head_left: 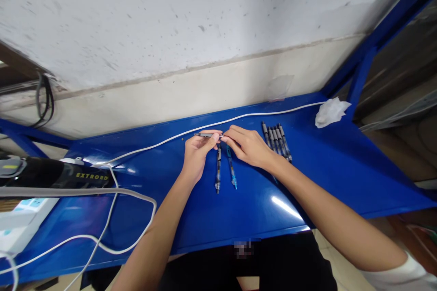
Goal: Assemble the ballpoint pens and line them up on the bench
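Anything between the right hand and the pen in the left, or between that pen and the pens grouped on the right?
Nothing visible separates the right hand from the held pen. Between that pen and the grouped pens is the right hand itself.

"What's the worktop (327, 173) like?"
"Smooth and very shiny. Light bounces off it."
"And the wall (205, 18)?"
"Not shiny. It looks rough and spotty up high."
"The pens (218, 168)?"
"They look like plastic, with see-through bits."
"The white sleeve (403, 275)?"
"Cloth, with no shine."
"The long cord (170, 138)?"
"Smooth, like plastic."
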The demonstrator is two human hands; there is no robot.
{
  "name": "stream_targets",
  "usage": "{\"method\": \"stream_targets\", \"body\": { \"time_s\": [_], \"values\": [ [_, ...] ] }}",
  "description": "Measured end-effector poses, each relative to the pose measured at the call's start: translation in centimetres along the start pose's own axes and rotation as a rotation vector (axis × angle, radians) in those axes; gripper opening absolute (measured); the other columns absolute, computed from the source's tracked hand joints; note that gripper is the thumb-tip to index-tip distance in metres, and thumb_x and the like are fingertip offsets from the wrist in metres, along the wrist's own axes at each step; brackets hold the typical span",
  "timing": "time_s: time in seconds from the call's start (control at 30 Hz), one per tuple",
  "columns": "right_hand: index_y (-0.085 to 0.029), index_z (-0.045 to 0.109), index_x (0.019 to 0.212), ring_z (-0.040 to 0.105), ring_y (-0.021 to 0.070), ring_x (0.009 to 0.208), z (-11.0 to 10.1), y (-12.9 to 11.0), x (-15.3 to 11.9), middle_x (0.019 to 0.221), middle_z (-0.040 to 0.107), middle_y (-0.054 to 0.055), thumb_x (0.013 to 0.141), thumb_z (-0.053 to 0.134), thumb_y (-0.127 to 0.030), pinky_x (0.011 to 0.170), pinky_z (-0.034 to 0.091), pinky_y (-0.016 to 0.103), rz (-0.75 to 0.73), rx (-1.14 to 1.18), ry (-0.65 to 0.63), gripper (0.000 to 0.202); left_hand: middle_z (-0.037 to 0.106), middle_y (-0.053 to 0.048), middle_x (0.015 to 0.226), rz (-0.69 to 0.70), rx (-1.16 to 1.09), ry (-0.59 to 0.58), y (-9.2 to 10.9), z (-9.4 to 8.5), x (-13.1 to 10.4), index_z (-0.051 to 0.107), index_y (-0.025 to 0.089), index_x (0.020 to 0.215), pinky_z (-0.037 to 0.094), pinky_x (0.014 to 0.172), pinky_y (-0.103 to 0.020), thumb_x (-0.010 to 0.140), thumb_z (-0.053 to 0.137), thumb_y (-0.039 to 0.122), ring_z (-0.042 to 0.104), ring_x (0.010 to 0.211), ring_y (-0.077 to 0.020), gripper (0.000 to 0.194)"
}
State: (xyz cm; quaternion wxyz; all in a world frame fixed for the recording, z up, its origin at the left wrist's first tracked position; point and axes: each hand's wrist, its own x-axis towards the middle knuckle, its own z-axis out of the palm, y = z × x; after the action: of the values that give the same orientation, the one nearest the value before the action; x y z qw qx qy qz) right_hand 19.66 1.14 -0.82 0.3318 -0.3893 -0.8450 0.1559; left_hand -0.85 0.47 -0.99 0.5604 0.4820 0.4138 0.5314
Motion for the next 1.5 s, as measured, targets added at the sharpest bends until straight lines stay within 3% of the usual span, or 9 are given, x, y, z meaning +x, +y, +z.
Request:
{"method": "stream_targets", "body": {
  "time_s": [0.1,0.2,0.57,0.8,1.07,1.5],
  "values": [
    [-0.02,0.064,0.123,0.069,0.0201,0.091,0.07,-0.17,-0.04,0.111,0.075,0.008,0.116,0.047,-0.043,0.076,0.047,0.032,0.039,0.027,0.014,0.03,0.08,-0.008,0.105,-0.001,0.0,-0.008,0.0,0.01,0.03,0.087,0.02,0.105,0.054,0.077,-0.029,0.09,0.087,0.038,0.065,0.083,-0.0154,0.023],
    [-0.02,0.062,0.119,0.067,0.019,0.081,0.13,-0.18,-0.09,0.103,0.076,0.006,0.112,0.055,-0.045,0.071,0.045,0.032,0.074,0.035,0.03,0.026,0.08,-0.008,0.101,-0.006,0.017,-0.008,0.05,0.03,0.01,0.087,0.02,0.105,0.054,0.077,-0.03,0.089,0.088,0.039,0.066,0.082,-0.0162,0.025],
    [-0.021,0.068,0.111,0.069,0.02,0.093,-0.16,-0.18,0.01,0.106,0.074,0.007,0.118,0.041,-0.042,0.079,0.046,0.031,0.015,0.024,-0.015,0.035,0.079,-0.009,0.103,-0.005,0.008,-0.017,-0.16,-0.05,0.04,0.087,0.02,0.104,0.054,0.078,-0.029,0.091,0.087,0.039,0.067,0.085,-0.0163,0.023],
    [-0.021,0.06,0.115,0.064,0.0181,0.075,0.09,-0.33,-0.1,0.1,0.076,0.006,0.111,0.057,-0.045,0.07,0.042,0.031,0.097,0.054,0.014,0.025,0.08,-0.008,0.098,-0.019,0.029,-0.025,0.06,0.06,-0.07,0.086,0.02,0.105,0.055,0.078,-0.031,0.09,0.087,0.042,0.067,0.082,-0.0171,0.027],
    [-0.021,0.065,0.11,0.069,0.0197,0.087,-0.1,-0.18,0.01,0.105,0.076,0.008,0.118,0.042,-0.041,0.075,0.044,0.032,0.029,0.023,-0.025,0.031,0.081,-0.01,0.105,-0.03,0.019,-0.03,-0.11,0.08,0.0,0.086,0.02,0.104,0.055,0.077,-0.031,0.091,0.086,0.043,0.07,0.088,-0.0192,0.027],
    [-0.02,0.062,0.105,0.068,0.0194,0.083,-0.02,-0.36,-0.02,0.099,0.075,0.006,0.115,0.047,-0.046,0.07,0.039,0.031,0.063,-0.006,-0.038,0.031,0.081,-0.01,0.106,-0.037,0.032,-0.035,-0.22,-0.01,0.01,0.085,0.019,0.106,0.055,0.077,-0.03,0.092,0.085,0.043,0.069,0.086,-0.0179,0.028]
  ]
}}
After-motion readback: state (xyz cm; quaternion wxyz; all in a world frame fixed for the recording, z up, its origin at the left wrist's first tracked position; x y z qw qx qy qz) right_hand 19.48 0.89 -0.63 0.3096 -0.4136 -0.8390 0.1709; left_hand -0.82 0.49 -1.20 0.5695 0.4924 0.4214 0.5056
